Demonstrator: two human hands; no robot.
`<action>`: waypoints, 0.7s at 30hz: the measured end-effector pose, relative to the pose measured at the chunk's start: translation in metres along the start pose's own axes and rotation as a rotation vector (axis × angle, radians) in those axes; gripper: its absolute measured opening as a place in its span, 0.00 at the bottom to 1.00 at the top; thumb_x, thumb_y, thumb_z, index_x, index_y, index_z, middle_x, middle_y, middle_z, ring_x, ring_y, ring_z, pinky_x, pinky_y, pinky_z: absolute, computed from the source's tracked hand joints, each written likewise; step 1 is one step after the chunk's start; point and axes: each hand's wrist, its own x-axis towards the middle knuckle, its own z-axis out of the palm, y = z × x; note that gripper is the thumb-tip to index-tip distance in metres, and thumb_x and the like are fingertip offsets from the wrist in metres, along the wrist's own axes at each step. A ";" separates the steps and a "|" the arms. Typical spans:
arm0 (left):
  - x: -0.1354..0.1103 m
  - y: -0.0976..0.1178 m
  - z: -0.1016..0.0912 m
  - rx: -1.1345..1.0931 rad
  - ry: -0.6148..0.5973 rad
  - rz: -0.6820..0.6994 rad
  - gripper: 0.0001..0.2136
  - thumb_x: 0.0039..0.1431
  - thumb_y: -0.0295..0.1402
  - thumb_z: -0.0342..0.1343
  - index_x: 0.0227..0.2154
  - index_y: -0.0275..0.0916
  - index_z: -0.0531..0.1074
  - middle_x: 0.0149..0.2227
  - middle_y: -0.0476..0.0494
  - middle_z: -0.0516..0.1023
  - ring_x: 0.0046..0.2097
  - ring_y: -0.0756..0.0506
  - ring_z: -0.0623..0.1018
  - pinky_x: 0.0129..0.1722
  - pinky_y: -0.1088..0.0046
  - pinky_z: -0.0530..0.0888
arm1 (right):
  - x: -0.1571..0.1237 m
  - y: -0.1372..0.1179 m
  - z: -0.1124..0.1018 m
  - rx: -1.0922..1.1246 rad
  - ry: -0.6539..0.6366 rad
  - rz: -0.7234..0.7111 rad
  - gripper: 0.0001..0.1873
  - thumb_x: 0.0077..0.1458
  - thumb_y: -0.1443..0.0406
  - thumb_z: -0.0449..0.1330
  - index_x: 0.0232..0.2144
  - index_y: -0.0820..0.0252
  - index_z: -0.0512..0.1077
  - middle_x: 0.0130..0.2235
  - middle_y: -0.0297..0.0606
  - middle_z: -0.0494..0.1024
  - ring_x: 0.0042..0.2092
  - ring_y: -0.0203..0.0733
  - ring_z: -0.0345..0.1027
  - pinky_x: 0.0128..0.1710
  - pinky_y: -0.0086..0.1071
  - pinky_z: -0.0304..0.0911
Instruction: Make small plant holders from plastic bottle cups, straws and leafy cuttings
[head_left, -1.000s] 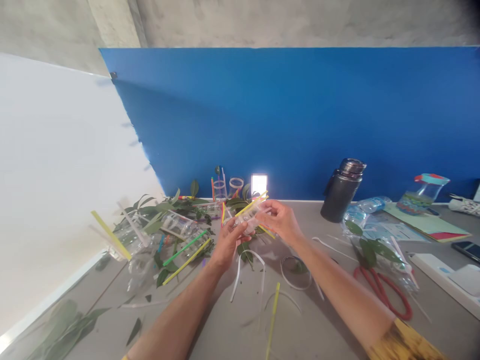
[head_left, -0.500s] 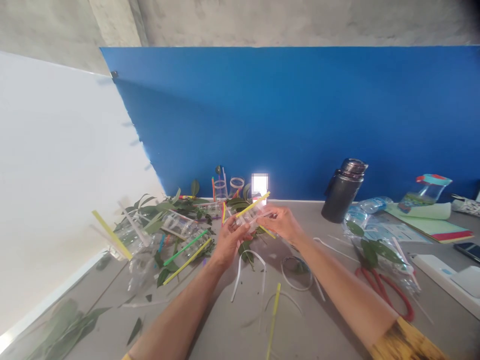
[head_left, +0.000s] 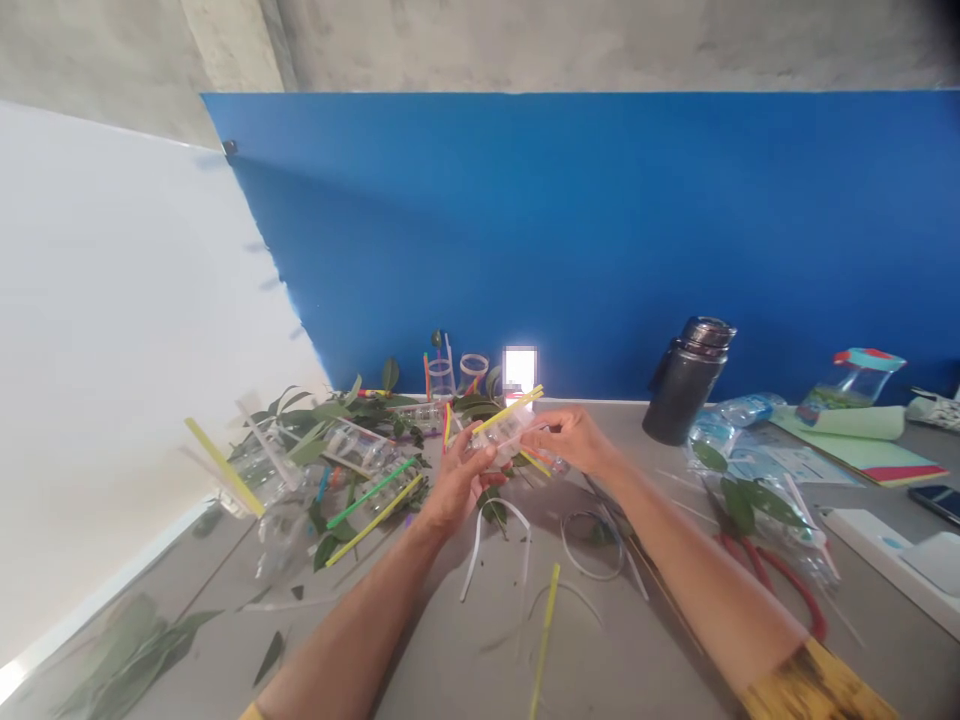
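My left hand (head_left: 459, 482) is closed around a clear plastic bottle (head_left: 496, 430), held tilted above the table. A yellow straw (head_left: 510, 408) runs along the upper side of the bottle. The fingers of my right hand (head_left: 564, 440) pinch at the bottle's right end, on what looks like a thin pale straw or strip (head_left: 529, 430); its exact shape is blurred. Another yellow straw (head_left: 535, 462) shows just below the bottle. Under my hands, a white bent strip (head_left: 480, 545) and a looped pale strip (head_left: 568, 550) lie on the table.
Plastic bottles with straws and green leaves (head_left: 322, 415) crowd the left side. A dark flask (head_left: 686, 385) stands at the back right. Red-handled scissors (head_left: 795, 590), coloured paper (head_left: 862, 450) and a phone (head_left: 937, 500) lie at right. A blue panel (head_left: 600, 240) rises behind.
My right hand has shifted slightly right and its forearm a little outward. The bottle stays in my left hand, turned very slightly.
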 end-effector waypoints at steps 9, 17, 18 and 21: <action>0.004 -0.004 -0.001 0.028 0.038 -0.023 0.35 0.43 0.42 0.76 0.53 0.39 0.68 0.41 0.39 0.83 0.32 0.44 0.83 0.31 0.71 0.75 | 0.001 0.001 0.007 -0.032 0.068 -0.017 0.27 0.52 0.44 0.64 0.24 0.62 0.79 0.18 0.31 0.65 0.21 0.33 0.54 0.22 0.30 0.46; 0.004 -0.004 -0.002 0.020 0.048 -0.027 0.35 0.43 0.40 0.76 0.53 0.38 0.68 0.41 0.39 0.83 0.31 0.44 0.83 0.31 0.70 0.76 | 0.000 0.002 0.011 -0.071 0.127 -0.010 0.31 0.58 0.41 0.59 0.22 0.62 0.79 0.16 0.31 0.63 0.21 0.33 0.54 0.23 0.30 0.49; 0.004 -0.004 -0.002 0.015 0.050 -0.025 0.34 0.43 0.39 0.76 0.52 0.38 0.69 0.41 0.39 0.83 0.31 0.44 0.83 0.30 0.70 0.76 | -0.001 0.002 0.010 -0.078 0.135 -0.007 0.32 0.58 0.41 0.59 0.23 0.62 0.79 0.16 0.31 0.64 0.21 0.34 0.54 0.23 0.30 0.49; 0.005 -0.004 -0.002 -0.015 0.075 -0.019 0.31 0.43 0.39 0.76 0.48 0.37 0.70 0.40 0.39 0.83 0.32 0.45 0.83 0.31 0.71 0.76 | -0.001 0.000 0.009 -0.053 0.138 0.012 0.28 0.56 0.43 0.62 0.29 0.62 0.82 0.18 0.31 0.67 0.22 0.34 0.55 0.23 0.30 0.49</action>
